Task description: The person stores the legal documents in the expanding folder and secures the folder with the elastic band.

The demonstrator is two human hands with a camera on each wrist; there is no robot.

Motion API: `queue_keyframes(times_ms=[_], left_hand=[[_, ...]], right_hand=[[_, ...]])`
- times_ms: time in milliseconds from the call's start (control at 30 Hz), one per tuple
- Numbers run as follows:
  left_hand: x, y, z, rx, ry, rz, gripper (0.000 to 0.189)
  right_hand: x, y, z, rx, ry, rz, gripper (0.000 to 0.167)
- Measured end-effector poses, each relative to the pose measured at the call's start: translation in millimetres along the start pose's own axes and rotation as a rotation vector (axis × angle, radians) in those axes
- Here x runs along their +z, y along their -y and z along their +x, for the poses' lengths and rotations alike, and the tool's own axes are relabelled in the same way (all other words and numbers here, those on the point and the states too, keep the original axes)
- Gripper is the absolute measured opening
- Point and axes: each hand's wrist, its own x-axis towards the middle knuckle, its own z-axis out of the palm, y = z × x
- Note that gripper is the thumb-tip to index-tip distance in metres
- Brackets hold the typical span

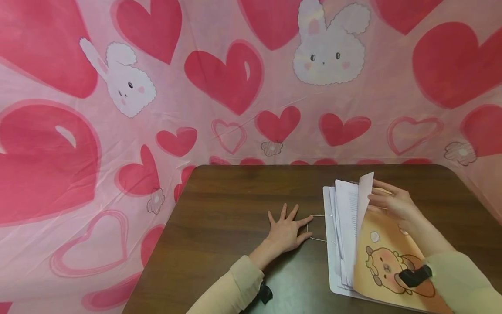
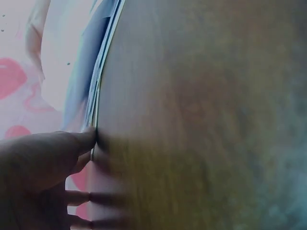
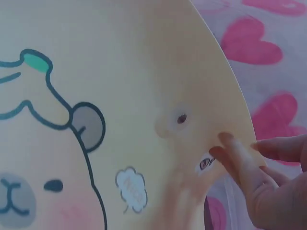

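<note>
My left hand [image 1: 284, 233] lies spread on the table, its straight index finger and thumb touching a thin pale wire-like loop [image 1: 319, 216]. That loop sticks out from the left edge of a white back cover [image 1: 331, 257]. Loose printed sheets [image 1: 347, 218] lie fanned on this cover. Over them my right hand [image 1: 396, 205] grips the top edge of a tan folder cover [image 1: 366, 261] with a cartoon animal on it, lifted and bent at its left side. Two holes [image 3: 181, 118] show in the tan cover in the right wrist view.
The dark brown wooden table [image 1: 219, 244] has rounded far corners. A pink cloth [image 1: 219, 26] with hearts and rabbits hangs behind it and along the left side. Black bands [image 1: 415, 275] are at both sleeves.
</note>
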Motion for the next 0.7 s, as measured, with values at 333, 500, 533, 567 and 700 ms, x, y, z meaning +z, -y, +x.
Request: queue_keyframes(times_ms=[333, 500, 533, 567, 700], left_hand=[[-4.0, 0.4, -2.2, -0.007, 0.032, -0.024, 0.058], [-3.6, 1.9, -1.9, -0.015, 0.038, -0.044, 0.059], [-3.4, 2.0, -1.5, -0.017, 0.039, -0.043, 0.059], [-3.2, 2.1, -1.0, -0.019, 0.039, -0.043, 0.059], [-3.5, 1.7, -1.1, -0.023, 0.042, -0.041, 0.059]], right_hand=[[19, -8, 10.7, -0.035, -0.097, -0.456, 0.077], [11, -13, 12.5, -0.025, -0.057, -0.407, 0.080], [9, -14, 12.4, -0.024, -0.042, -0.401, 0.081], [6, -15, 12.3, -0.020, -0.031, -0.396, 0.082], [-1, -16, 11.5, -0.011, 0.001, -0.378, 0.084]])
